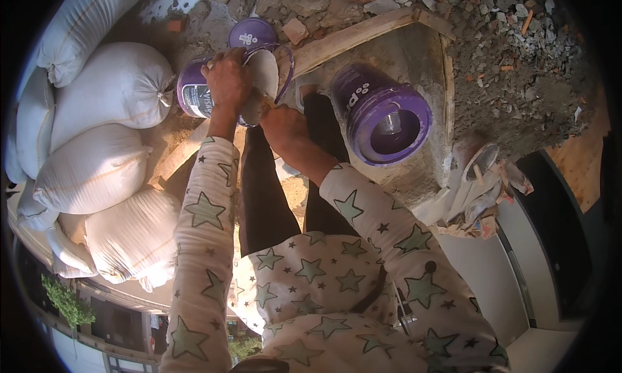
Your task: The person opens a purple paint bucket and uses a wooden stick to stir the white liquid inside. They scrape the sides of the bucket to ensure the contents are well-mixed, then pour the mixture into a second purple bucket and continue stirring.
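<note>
A purple bucket (188, 91) with a printed label lies tipped on its side, its mouth turned right and pale grey-white inside. My left hand (227, 81) curls over its upper side and grips it near the rim. Close below the bucket's mouth, my right hand (283, 128) is closed on something I cannot make out, possibly a tool reaching to the rim. The bucket's thin purple handle (289, 81) loops out to the right. Just beyond it lies a round purple lid (251, 33) on the ground.
A second purple bucket (353, 91) stands to the right, with a wide hole in its top. White sacks (107, 85) pile up on the left. Wooden boards (353, 38) frame the concrete patch. Rubble (518, 56) covers the far right, with crumpled sacking (479, 192) below it.
</note>
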`<state>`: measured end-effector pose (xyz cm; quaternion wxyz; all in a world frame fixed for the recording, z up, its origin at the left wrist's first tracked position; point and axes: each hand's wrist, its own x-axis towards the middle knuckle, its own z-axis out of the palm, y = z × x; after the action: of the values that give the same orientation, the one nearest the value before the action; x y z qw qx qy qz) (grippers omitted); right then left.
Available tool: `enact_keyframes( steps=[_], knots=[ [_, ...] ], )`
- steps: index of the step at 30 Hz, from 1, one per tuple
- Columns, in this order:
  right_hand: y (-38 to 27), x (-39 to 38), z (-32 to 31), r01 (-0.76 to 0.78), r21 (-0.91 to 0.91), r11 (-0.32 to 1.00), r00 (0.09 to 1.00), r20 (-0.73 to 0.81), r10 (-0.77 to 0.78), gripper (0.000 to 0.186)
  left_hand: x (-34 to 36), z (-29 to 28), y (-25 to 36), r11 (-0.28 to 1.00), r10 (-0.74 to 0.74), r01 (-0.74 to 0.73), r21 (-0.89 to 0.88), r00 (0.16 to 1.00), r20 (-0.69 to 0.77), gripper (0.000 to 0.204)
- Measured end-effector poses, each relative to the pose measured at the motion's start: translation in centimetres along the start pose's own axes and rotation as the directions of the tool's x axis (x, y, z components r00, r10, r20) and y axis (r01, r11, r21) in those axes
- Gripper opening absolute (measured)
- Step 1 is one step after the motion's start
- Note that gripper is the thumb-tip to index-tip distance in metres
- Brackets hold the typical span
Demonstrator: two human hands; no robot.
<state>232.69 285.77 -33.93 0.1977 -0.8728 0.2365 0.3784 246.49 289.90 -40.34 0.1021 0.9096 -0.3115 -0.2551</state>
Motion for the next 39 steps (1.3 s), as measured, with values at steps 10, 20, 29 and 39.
enact_keyframes(
  steps=[10, 20, 29, 39],
  knots=[
    [1.1, -3.4, -2.2, 0.107, 0.016, 0.994, 0.987, 0.120, -0.108, 0.015, -0.4, -0.6, -0.7, 0.998, 0.050, -0.051, 0.025, 0.998, 0.044, 0.045],
    [1.1, -0.1, -1.4, 0.073, 0.053, 0.996, 0.996, 0.049, -0.076, 0.013, 0.1, 0.0, -0.4, 0.998, 0.046, -0.046, 0.035, 0.999, -0.002, 0.040],
    [1.7, -2.3, -0.6, 0.134, 0.027, 0.991, 0.990, -0.046, -0.132, 0.017, 0.1, 0.0, 0.0, 1.000, -0.008, 0.006, 0.027, 0.998, 0.063, 0.044],
    [2.5, -4.3, -2.7, 0.148, 0.139, 0.979, 0.986, 0.061, -0.158, 0.017, -0.5, -0.2, 0.0, 0.995, -0.042, 0.038, 0.093, 0.998, 0.044, 0.041]
  ],
)
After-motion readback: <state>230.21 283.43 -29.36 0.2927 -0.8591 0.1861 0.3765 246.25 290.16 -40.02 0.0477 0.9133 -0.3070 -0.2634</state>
